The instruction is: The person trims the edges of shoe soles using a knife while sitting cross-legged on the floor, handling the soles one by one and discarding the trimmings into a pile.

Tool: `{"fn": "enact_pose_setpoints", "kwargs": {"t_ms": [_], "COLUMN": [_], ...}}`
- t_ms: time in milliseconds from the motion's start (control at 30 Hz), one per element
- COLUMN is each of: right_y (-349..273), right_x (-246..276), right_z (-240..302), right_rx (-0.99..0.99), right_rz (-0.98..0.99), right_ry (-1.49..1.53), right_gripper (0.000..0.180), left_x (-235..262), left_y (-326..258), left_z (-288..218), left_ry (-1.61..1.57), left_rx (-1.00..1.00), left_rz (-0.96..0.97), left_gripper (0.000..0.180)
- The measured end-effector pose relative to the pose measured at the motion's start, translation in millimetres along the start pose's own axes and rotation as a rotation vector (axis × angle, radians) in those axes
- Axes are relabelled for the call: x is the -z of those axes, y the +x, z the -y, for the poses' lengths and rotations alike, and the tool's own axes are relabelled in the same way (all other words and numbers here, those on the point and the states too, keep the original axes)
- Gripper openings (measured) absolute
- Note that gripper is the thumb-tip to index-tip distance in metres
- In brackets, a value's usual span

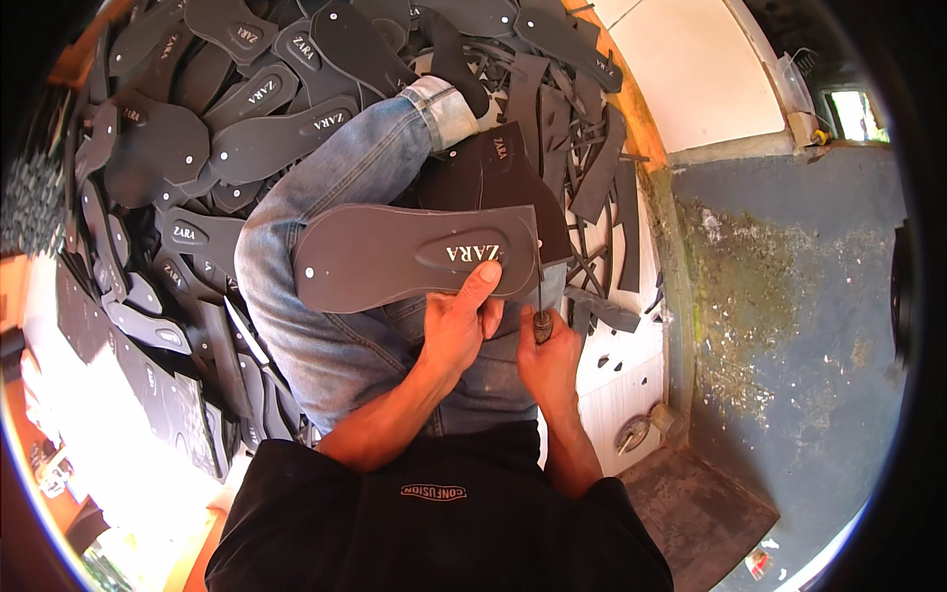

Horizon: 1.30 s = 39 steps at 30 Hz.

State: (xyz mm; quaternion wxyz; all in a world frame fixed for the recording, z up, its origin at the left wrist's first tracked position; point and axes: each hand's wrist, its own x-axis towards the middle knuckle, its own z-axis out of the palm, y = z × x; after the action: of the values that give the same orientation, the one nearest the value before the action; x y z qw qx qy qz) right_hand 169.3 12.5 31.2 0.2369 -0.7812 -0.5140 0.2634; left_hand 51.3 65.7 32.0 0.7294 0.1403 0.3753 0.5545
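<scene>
My left hand (456, 331) grips a dark grey shoe sole (380, 259) near its right part, thumb on top and fingers beneath. The sole has a rounded left end, a white dot, pale printed letters and a straight right edge. My right hand (550, 360) is closed around the handle of a thin-bladed knife (542, 326). The blade points away from me and stands along the sole's right edge; whether it touches cannot be made out. Beyond the sole, an uncut dark sole piece (493, 173) lies by my bent leg (365, 163).
Many dark soles (281, 133) are heaped to the left and far side. Cut strips and scraps (597, 178) lie to the right on a pale floor (631, 390). A stained grey wall (789, 296) bounds the right side, with a round metal piece (632, 434) near its foot.
</scene>
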Motion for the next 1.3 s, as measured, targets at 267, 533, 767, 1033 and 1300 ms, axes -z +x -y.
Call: {"fn": "enact_pose_setpoints", "kwargs": {"t_ms": [267,533,767,1033,1300], "right_y": [45,-2,-47,-49,0], "right_x": [-7,21,31,41,28], "right_z": [27,-21,-41,-33,-10], "right_rx": [0.099,0.004,-0.084,-0.097,0.084], "right_rz": [-0.033,0.089,0.204,0.274,0.476], "right_ry": [0.093,0.124,0.109,-0.025,-0.043], "right_gripper": [0.028,0.034,0.033,0.03,0.018], "left_x": [26,36,38,41,56], "left_y": [-40,-52,-54,-56,-73], "left_z": [11,7,8,5,2], "left_ry": [0.064,0.021,-0.012,0.031,0.183], "left_rx": [0.148,0.241,0.256,0.272,0.38], "left_rz": [-0.006,0.047,0.085,0.042,0.049], "left_gripper": [0.022,0.018,0.021,0.022,0.029]}}
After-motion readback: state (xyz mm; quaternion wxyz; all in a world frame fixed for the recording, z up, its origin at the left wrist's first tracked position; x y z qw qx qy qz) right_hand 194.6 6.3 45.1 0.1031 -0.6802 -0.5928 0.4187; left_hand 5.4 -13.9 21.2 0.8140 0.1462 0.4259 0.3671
